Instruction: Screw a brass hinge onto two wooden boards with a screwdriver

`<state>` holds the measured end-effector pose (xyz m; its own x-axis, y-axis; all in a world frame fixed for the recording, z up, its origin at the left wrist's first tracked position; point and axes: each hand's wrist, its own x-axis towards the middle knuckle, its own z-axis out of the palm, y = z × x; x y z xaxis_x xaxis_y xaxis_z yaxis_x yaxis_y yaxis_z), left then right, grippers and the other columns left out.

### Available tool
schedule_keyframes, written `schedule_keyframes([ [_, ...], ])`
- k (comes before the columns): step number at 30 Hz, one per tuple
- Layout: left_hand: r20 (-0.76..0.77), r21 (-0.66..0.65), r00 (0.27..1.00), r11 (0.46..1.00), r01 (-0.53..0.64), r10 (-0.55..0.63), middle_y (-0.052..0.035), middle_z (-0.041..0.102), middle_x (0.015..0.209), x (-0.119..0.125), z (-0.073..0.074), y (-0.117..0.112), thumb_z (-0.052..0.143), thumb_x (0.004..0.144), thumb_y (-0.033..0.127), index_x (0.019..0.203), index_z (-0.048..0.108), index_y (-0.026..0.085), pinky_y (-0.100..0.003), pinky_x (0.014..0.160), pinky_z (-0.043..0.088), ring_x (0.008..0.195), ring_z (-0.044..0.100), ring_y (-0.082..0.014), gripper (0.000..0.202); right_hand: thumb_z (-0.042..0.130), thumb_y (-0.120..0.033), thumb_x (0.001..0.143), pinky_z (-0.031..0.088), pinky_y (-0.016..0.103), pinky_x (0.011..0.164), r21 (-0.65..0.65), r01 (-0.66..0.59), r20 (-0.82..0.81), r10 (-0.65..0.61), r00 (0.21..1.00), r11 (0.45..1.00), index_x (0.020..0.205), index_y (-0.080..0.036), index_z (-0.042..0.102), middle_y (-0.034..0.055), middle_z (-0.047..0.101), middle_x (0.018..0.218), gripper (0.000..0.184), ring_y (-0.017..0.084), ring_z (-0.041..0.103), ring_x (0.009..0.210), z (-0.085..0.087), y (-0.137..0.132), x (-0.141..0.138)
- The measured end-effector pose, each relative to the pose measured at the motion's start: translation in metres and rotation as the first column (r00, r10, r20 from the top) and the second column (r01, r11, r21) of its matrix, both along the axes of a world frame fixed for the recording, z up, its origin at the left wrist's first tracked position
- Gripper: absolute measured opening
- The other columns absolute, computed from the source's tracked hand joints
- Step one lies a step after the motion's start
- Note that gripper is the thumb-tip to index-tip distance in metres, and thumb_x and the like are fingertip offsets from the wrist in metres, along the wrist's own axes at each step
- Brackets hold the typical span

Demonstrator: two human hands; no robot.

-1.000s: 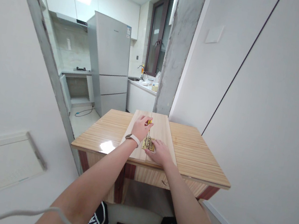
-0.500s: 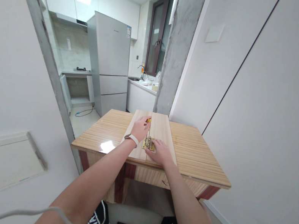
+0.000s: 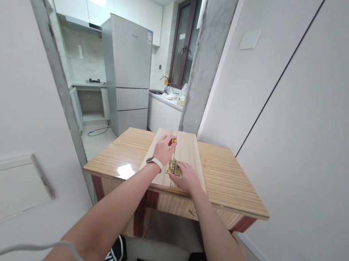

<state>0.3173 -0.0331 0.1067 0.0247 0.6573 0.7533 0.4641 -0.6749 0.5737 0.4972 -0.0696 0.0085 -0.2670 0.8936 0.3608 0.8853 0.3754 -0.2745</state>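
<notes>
Two pale wooden boards [image 3: 187, 151] lie side by side on a striped wooden table [image 3: 229, 180]. A brass hinge [image 3: 173, 166] sits across the seam between them. My left hand [image 3: 164, 149], with a white band on its wrist, is closed round a small yellow and black tool [image 3: 173, 140] standing upright over the hinge. My right hand [image 3: 186, 177] lies flat on the right board, fingers spread, its fingertips touching the hinge.
A grey concrete pillar [image 3: 209, 55] rises just behind the table. White walls stand close on both sides. A kitchen with a fridge [image 3: 127, 72] and a sink counter [image 3: 165, 106] opens at the back left. A white cable [image 3: 39, 246] hangs near my left arm.
My left hand has shifted a little on the tool over the hinge. My right hand has stayed flat on the board.
</notes>
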Motion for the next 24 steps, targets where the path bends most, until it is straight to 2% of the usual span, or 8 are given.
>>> schedule_keyframes([
  [6, 0.004, -0.032, 0.997, 0.997, 0.074, -0.074, -0.0072, 0.07, 0.121, -0.0013, -0.0022, 0.0021, 0.058, 0.097, 0.012, 0.124, 0.066, 0.025, -0.038, 0.094, 0.06, 0.1, 0.07, -0.0194, 0.031, 0.06, -0.07, 0.089, 0.036, 0.043, 0.114, -0.004, -0.013, -0.008, 0.013, 1.0, 1.0, 0.139, -0.023, 0.061, 0.0128, 0.062, 0.14, 0.068, 0.029, 0.052, 0.132, 0.0026, -0.0013, 0.0004],
  [11, -0.003, 0.026, 0.998, 0.998, 0.057, -0.057, -0.0068, 0.067, 0.112, -0.0012, 0.0022, 0.0005, 0.07, 0.095, 0.025, 0.109, 0.07, 0.022, -0.033, 0.085, 0.062, 0.093, 0.069, -0.0175, 0.015, 0.059, -0.071, 0.089, 0.035, 0.043, 0.115, 0.012, -0.015, -0.006, 0.015, 1.0, 1.0, 0.139, -0.022, 0.06, 0.0134, 0.062, 0.14, 0.07, 0.03, 0.052, 0.132, 0.0013, -0.0003, 0.0003],
  [15, 0.008, 0.019, 1.0, 0.999, 0.029, -0.029, -0.0061, 0.064, 0.109, 0.0004, 0.0049, -0.001, 0.071, 0.094, 0.024, 0.104, 0.07, 0.021, -0.032, 0.081, 0.061, 0.084, 0.067, -0.015, 0.011, 0.059, -0.072, 0.089, 0.033, 0.044, 0.117, 0.004, -0.003, -0.005, 0.003, 1.0, 1.0, 0.142, -0.022, 0.059, 0.0137, 0.06, 0.143, 0.073, 0.03, 0.05, 0.135, -0.0008, 0.0003, 0.0001],
  [19, 0.01, 0.005, 1.0, 1.0, 0.022, -0.022, -0.007, 0.064, 0.11, 0.0002, 0.0025, -0.0004, 0.063, 0.097, 0.019, 0.107, 0.068, 0.021, -0.033, 0.085, 0.062, 0.09, 0.068, -0.0169, 0.011, 0.058, -0.074, 0.088, 0.034, 0.045, 0.118, 0.003, 0.006, -0.005, -0.006, 1.0, 1.0, 0.143, -0.022, 0.059, 0.0138, 0.059, 0.145, 0.075, 0.031, 0.05, 0.136, -0.0023, 0.0011, 0.0005],
  [24, 0.002, 0.005, 1.0, 1.0, 0.01, -0.01, -0.0095, 0.065, 0.118, -0.003, -0.0022, 0.0029, 0.056, 0.099, 0.016, 0.123, 0.065, 0.022, -0.037, 0.092, 0.061, 0.102, 0.068, -0.0201, 0.026, 0.056, -0.076, 0.088, 0.033, 0.046, 0.118, -0.005, 0.002, 0.0, -0.002, 1.0, 1.0, 0.144, -0.022, 0.058, 0.0141, 0.058, 0.146, 0.077, 0.032, 0.049, 0.138, -0.0038, 0.0024, 0.0017],
])
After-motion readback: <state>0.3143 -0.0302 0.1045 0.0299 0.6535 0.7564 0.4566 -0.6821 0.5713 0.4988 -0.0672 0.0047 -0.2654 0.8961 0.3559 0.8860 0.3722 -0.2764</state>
